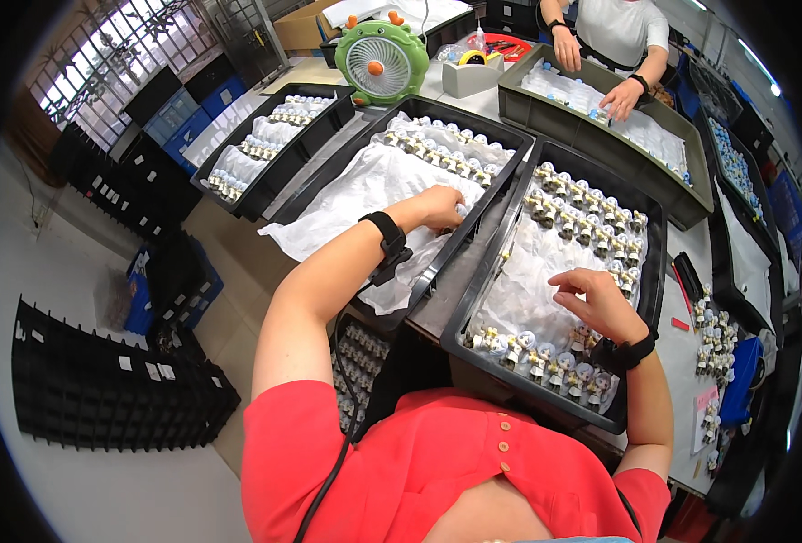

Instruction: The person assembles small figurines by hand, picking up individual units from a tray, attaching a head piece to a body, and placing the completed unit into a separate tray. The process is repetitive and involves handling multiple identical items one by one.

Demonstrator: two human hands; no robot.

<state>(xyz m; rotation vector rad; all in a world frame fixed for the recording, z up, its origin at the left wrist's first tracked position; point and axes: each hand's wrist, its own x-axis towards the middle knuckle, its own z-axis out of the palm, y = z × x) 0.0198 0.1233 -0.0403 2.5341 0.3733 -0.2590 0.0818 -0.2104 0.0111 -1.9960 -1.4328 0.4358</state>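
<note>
Definitely some kind of assembly workshop: I've got black trays (653, 281) full of near-identical little figurines (561, 369), a co-worker (620, 32) sorting across from me, and stacked black crates (111, 385) by the wall.

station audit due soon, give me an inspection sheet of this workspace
surface: light worktable, largely covered by trays
job's things: figurines in rows in the right black tray and middle black tray, with white sheets
clutter: green fan, tape dispenser, loose figurines at right
hands: left hand inside middle tray, grip unclear; right hand over right tray, fingers loosely curved
cables: black cable beside the person's left side
surroundings: another person at an olive tray; stacked black trays at left
</note>
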